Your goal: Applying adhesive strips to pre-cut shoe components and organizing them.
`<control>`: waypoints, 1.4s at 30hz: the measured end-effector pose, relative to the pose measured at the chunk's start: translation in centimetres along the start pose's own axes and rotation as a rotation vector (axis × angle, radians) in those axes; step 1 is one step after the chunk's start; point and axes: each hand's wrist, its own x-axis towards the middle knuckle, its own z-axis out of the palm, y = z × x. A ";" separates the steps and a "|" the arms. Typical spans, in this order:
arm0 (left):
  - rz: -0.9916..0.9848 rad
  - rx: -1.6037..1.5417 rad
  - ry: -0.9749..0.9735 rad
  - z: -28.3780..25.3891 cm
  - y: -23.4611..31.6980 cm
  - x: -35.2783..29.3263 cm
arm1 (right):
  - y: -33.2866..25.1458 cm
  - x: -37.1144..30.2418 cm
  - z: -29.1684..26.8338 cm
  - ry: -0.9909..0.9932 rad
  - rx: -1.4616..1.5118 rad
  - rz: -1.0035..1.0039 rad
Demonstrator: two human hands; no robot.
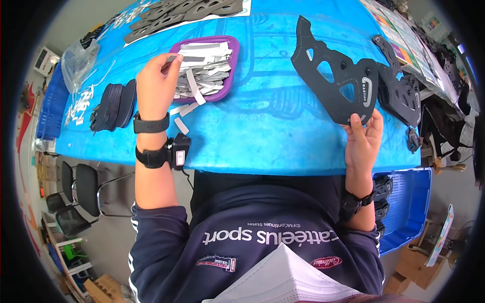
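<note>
My left hand (159, 83) is at the near-left side of a purple basket (233, 76), with thumb and fingers pinched on a narrow grey-and-white strip (193, 59). The basket is heaped with similar white and grey strips (212, 77). One strip hangs over its near rim, and a few loose strips (182, 125) lie on the table beside it. On the right, my right hand (365, 139) grips the near end of a flat black cut-out panel (323, 83). The panel has large holes, dark round studs and a pale printed mark; it is held up above the blue tabletop.
Stacked black panels (404, 96) sit at the table's right edge. Black rounded pads (115, 106), small white pieces (80, 107) and a clear plastic bag (78, 65) are at left. More dark cut-outs (184, 16) lie at the far side. A blue crate (411, 217) stands below right.
</note>
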 end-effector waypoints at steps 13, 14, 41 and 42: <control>-0.237 -0.483 -0.914 1.4 7.5 -10.8 | -0.7 -0.5 -0.5 -0.114 0.376 0.030; -0.243 -0.488 -0.917 1.9 7.3 -11.1 | -0.7 -0.5 -0.7 -0.114 0.370 0.036; 0.097 -0.507 -0.630 0.5 2.7 -11.6 | -2.1 -0.6 1.2 -0.694 -1.202 -0.036; 0.106 -0.468 -0.628 0.4 2.6 -11.7 | -2.1 -0.6 1.2 -0.699 -1.203 -0.022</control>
